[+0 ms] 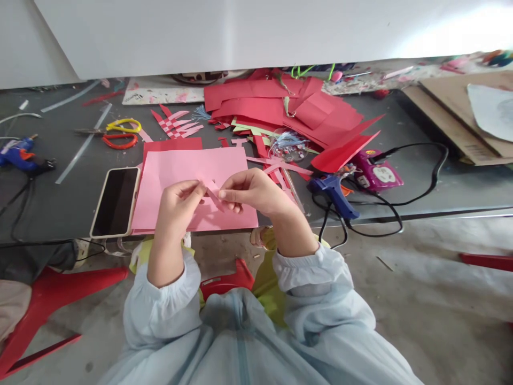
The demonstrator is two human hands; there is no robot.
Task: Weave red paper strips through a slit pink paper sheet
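My left hand point(180, 206) pinches a small pink paper strip point(212, 191) between thumb and fingers. On the strip's other side, my right hand point(248, 191) grips it with thumb and forefinger. Both hands hover close together over a pink paper sheet point(160, 171), which lies near the table's front edge. Under its far edge shows a red sheet point(176, 143). Beyond the sheets sits a woven piece of red and pink strips point(176, 124). The strip's exact shape is partly hidden by my fingers.
At left lie a smartphone point(116, 200), scissors point(120, 128) and a blue glue gun point(20, 154). Red paper pieces point(256, 109) pile up at the back. To the right are another blue glue gun point(334, 195), a magenta box point(379, 172), black cables and cardboard point(449, 125).
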